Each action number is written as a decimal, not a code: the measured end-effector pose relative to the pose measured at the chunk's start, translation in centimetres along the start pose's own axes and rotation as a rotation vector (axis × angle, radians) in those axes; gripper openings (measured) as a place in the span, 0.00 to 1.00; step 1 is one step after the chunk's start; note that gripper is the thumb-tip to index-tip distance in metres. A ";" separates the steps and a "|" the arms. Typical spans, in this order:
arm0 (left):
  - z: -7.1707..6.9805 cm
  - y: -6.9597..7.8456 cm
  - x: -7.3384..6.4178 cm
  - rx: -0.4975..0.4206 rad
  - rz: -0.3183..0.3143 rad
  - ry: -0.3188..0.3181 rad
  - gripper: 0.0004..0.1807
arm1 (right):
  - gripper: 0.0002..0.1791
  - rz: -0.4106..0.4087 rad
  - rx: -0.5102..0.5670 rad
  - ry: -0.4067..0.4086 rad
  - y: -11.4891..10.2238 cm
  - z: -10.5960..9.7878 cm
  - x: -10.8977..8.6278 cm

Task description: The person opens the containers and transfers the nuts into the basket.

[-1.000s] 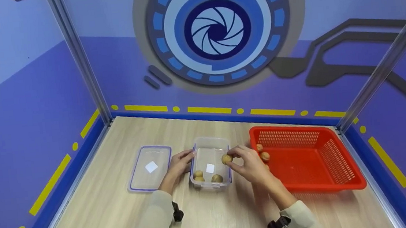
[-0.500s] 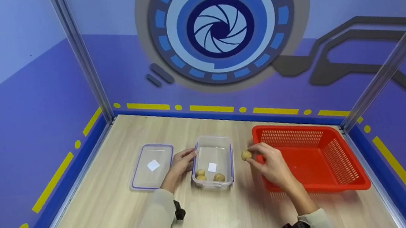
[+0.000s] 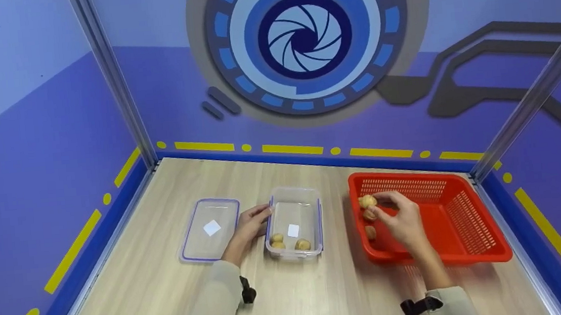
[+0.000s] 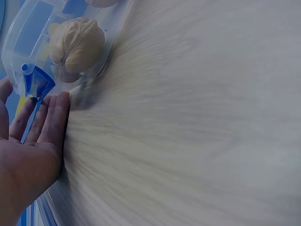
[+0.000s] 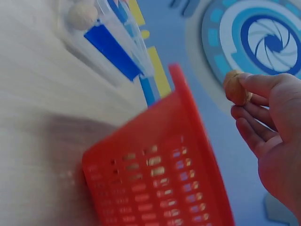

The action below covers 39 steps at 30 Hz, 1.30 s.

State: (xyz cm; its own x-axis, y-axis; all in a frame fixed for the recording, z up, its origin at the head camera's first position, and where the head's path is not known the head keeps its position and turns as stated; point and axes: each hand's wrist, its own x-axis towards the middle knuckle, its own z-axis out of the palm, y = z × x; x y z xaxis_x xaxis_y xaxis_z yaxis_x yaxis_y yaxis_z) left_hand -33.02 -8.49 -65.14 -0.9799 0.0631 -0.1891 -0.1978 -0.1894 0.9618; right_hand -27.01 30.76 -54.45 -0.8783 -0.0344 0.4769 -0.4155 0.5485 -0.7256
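Note:
My right hand pinches a walnut between thumb and fingertips, above the left side of a red plastic basket. The right wrist view shows this walnut higher than the basket's rim. Beneath it, more walnuts lie along the basket's left wall, partly hidden by the hand. My left hand, its fingers fairly straight, rests against the left side of a clear lidded-type box; in the left wrist view the fingers lie by its blue latch. A few walnuts sit at the box's near end.
Left of the left hand, a clear lid with a blue seal and a white label lies flat on the wooden table. Purple-blue panels and metal posts enclose the table at the back and sides.
The right hand has carried its walnut from over the clear box rightward to above the red basket. The left hand stays at the box.

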 end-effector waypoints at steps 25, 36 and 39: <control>-0.3 -0.1 0.4 0.026 0.014 -0.002 0.28 | 0.17 0.211 -0.113 0.038 6.6 -1.0 1.5; -0.2 0.1 0.2 0.015 0.009 -0.002 0.27 | 0.17 0.268 -0.155 0.006 7.1 -0.7 1.6; -0.2 0.0 0.2 0.035 0.013 0.004 0.27 | 0.17 0.280 -0.170 -0.016 7.3 -0.6 1.5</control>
State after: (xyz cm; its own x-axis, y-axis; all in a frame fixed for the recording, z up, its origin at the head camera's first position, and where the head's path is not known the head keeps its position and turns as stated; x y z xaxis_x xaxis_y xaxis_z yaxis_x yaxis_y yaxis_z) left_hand -33.21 -8.64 -65.22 -0.9825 0.0572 -0.1771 -0.1840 -0.1554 0.9706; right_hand -31.21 35.23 -58.72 -0.9570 0.1255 0.2614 -0.1126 0.6698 -0.7340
